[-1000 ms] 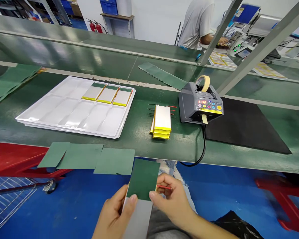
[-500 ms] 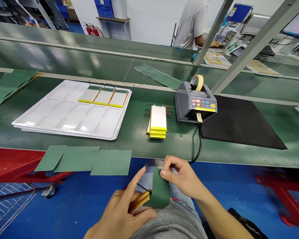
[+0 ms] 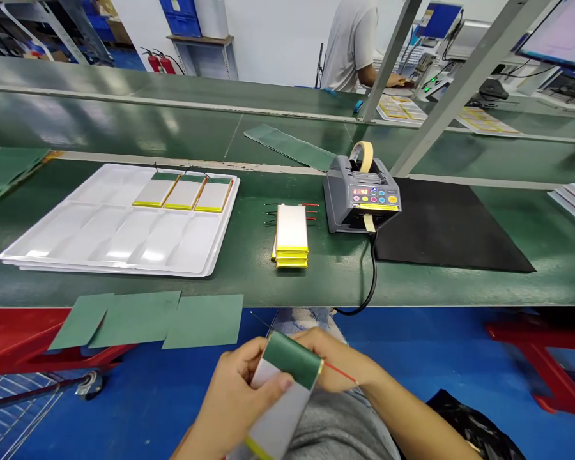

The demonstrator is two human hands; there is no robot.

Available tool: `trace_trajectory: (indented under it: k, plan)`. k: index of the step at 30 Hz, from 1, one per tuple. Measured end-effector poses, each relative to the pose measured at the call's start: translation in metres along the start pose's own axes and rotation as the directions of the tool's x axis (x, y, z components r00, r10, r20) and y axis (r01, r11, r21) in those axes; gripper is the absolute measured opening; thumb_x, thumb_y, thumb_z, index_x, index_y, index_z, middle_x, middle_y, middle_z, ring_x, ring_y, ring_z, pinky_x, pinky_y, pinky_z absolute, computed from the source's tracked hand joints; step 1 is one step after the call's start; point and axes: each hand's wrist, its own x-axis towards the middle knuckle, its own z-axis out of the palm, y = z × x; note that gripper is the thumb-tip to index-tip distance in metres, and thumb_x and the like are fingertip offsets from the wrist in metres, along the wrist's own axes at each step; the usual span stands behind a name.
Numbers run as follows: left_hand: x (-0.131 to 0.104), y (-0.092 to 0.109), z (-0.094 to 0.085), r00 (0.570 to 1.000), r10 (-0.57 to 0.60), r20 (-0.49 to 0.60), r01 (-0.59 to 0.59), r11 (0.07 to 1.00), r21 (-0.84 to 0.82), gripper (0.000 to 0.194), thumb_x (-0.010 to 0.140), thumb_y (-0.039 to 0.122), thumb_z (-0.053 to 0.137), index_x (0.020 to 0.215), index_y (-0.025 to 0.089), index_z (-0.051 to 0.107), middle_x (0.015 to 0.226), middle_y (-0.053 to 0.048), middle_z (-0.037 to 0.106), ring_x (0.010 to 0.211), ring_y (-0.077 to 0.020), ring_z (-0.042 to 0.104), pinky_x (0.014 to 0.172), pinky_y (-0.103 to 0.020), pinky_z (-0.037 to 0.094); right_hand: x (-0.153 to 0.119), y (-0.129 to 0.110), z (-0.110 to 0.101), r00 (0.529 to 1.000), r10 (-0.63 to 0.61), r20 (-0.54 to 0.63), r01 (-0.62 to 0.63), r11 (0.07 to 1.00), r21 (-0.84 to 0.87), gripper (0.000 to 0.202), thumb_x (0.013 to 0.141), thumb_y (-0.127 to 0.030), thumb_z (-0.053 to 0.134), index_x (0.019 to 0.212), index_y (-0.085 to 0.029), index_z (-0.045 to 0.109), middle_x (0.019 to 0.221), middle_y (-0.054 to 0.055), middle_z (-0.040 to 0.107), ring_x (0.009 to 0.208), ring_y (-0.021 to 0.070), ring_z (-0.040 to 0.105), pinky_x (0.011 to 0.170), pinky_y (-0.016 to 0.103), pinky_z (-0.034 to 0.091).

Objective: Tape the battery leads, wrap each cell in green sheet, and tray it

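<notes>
Both my hands are low over my lap, in front of the bench (image 3: 316, 281) edge. My left hand (image 3: 234, 399) grips a flat silver battery cell (image 3: 280, 415) along its left side, thumb pressed on its face; my right hand (image 3: 333, 367) pinches the far end, where a green paper strip (image 3: 292, 359) is folded over the cell's top. A red lead (image 3: 340, 374) sticks out past my right fingers (image 3: 316, 345). Judged step: wrapping the green strip around the terminal end — fold made, not yet fixed.

The next move, as I judge it, calls for holding the fold tight with one hand while the other reaches forward to the tape dispenser (image 3: 361, 198), where a cut tab hangs ready.

On the bench: a stack of unwrapped cells (image 3: 291, 237) just left of the dispenser, three finished cells in the white tray (image 3: 52, 239), and spare green sheets (image 3: 148, 316) overhanging the near edge.
</notes>
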Motion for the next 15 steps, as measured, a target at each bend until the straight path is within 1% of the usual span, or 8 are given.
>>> trace_trajectory:
  k: [1, 2, 3, 5, 6, 9, 13, 15]
  plan:
    - [0.003, -0.001, -0.001, 0.999, -0.028, 0.017, 0.029, 0.997, -0.074, 0.027, 0.059, 0.039, 0.077, 0.074, 0.018, 0.068, 0.06, 0.001, 0.063, 0.054, -0.0145, 0.052, 0.049, -0.02, 0.041, 0.002, 0.0, -0.004, 1.0, -0.018, 0.026, 0.018, 1.0, -0.011, 0.027, 0.071, -0.044, 0.068, 0.067, -0.018, 0.069, 0.068, 0.0, 0.063, 0.064, 0.0137, 0.054, 0.062, 0.024, 0.043]
    - [0.005, -0.002, -0.002, 0.998, -0.04, 0.042, 0.045, 0.991, -0.126, 0.031, 0.059, 0.041, 0.077, 0.078, 0.017, 0.068, 0.064, 0.0, 0.064, 0.056, -0.0154, 0.053, 0.051, -0.021, 0.042, 0.003, -0.001, -0.007, 0.996, -0.036, 0.079, 0.034, 0.999, 0.029, 0.037, 0.074, -0.052, 0.063, 0.081, -0.018, 0.071, 0.08, 0.002, 0.065, 0.074, 0.016, 0.057, 0.069, 0.026, 0.044]
    - [0.007, -0.003, -0.003, 0.997, -0.042, 0.071, 0.053, 0.986, -0.159, 0.035, 0.06, 0.044, 0.077, 0.081, 0.017, 0.068, 0.068, -0.001, 0.066, 0.059, -0.016, 0.055, 0.054, -0.022, 0.043, 0.005, -0.003, -0.01, 0.988, -0.063, 0.142, 0.051, 0.995, 0.085, 0.05, 0.073, -0.061, 0.059, 0.096, -0.017, 0.07, 0.094, 0.005, 0.065, 0.087, 0.0193, 0.058, 0.078, 0.029, 0.044]
    - [0.01, -0.005, -0.004, 0.993, -0.032, 0.112, 0.053, 0.981, -0.188, 0.042, 0.062, 0.049, 0.075, 0.086, 0.016, 0.068, 0.072, -0.003, 0.067, 0.062, -0.0167, 0.056, 0.058, -0.024, 0.044, 0.008, -0.005, -0.013, 0.959, -0.129, 0.253, 0.078, 0.976, 0.204, 0.075, 0.065, -0.071, 0.06, 0.118, -0.017, 0.06, 0.12, 0.01, 0.057, 0.113, 0.026, 0.051, 0.096, 0.035, 0.038]
    - [0.011, -0.006, -0.005, 0.992, -0.032, 0.125, 0.056, 0.979, -0.194, 0.044, 0.062, 0.051, 0.074, 0.088, 0.015, 0.068, 0.073, -0.003, 0.067, 0.062, -0.0167, 0.056, 0.058, -0.024, 0.044, 0.009, -0.006, -0.014, 0.944, -0.155, 0.29, 0.08, 0.964, 0.253, 0.083, 0.061, -0.071, 0.064, 0.124, -0.017, 0.056, 0.126, 0.012, 0.053, 0.12, 0.0279, 0.046, 0.101, 0.037, 0.034]
    - [0.011, -0.006, -0.005, 0.992, -0.029, 0.126, 0.054, 0.979, -0.198, 0.048, 0.063, 0.055, 0.072, 0.089, 0.015, 0.068, 0.073, -0.003, 0.065, 0.063, -0.0168, 0.055, 0.058, -0.024, 0.042, 0.013, -0.008, -0.011, 0.939, -0.165, 0.301, 0.067, 0.948, 0.311, 0.089, 0.055, -0.065, 0.073, 0.129, -0.019, 0.051, 0.131, 0.013, 0.051, 0.123, 0.0285, 0.044, 0.105, 0.04, 0.028]
    - [0.011, -0.006, -0.006, 0.996, 0.057, 0.066, -0.047, 0.988, -0.145, 0.05, 0.067, 0.06, 0.066, 0.088, 0.015, 0.069, 0.074, -0.005, 0.065, 0.069, -0.0201, 0.055, 0.068, -0.028, 0.044, 0.017, -0.007, -0.002, 0.928, -0.204, 0.312, 0.083, 0.929, 0.36, 0.099, 0.049, -0.062, 0.078, 0.133, -0.02, 0.045, 0.128, 0.015, 0.053, 0.121, 0.0288, 0.048, 0.105, 0.042, 0.028]
    - [0.012, -0.008, -0.007, 0.994, 0.098, 0.052, -0.091, 0.989, -0.12, 0.054, 0.068, 0.065, 0.062, 0.084, 0.015, 0.07, 0.07, -0.005, 0.063, 0.066, -0.019, 0.053, 0.068, -0.028, 0.044, 0.018, -0.007, 0.003, 0.933, -0.228, 0.277, 0.118, 0.924, 0.363, 0.104, 0.048, -0.059, 0.081, 0.135, -0.023, 0.039, 0.127, 0.015, 0.054, 0.119, 0.0289, 0.049, 0.104, 0.042, 0.028]
